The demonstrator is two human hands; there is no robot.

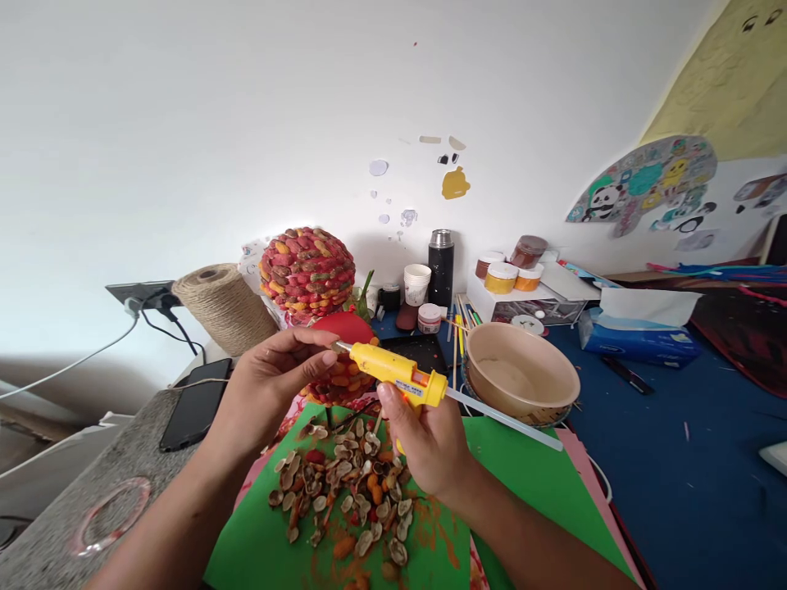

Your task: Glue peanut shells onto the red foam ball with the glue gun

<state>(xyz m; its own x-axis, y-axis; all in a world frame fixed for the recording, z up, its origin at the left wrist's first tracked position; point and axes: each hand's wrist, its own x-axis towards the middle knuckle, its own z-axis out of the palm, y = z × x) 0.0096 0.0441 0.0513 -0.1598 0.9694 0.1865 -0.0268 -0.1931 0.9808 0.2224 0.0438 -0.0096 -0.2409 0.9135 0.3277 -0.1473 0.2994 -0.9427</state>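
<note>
My right hand (430, 442) grips a yellow hot glue gun (393, 369) by its handle, with a long clear glue stick (504, 418) sticking out of the back. In front of the nozzle, my left hand (283, 369) pinches a small brown piece that looks like a peanut shell (338, 347). The nozzle tip is at or very near this piece; fingers partly cover it. Behind the hands stands a ball covered in red and orange painted peanut shells (307, 270). A second, partly hidden shell-covered shape (335, 385) is below it. Many loose peanut shells (344, 471) lie under my hands.
Green paper (522, 475) with orange paint smears covers the work area. A beige bowl (522, 360) stands right, near paint jars (501, 277) and a tissue pack (639, 336). At left are a twine spool (225, 307), a phone (197, 406) and a bangle (114, 516). A black thermos (441, 270) stands behind.
</note>
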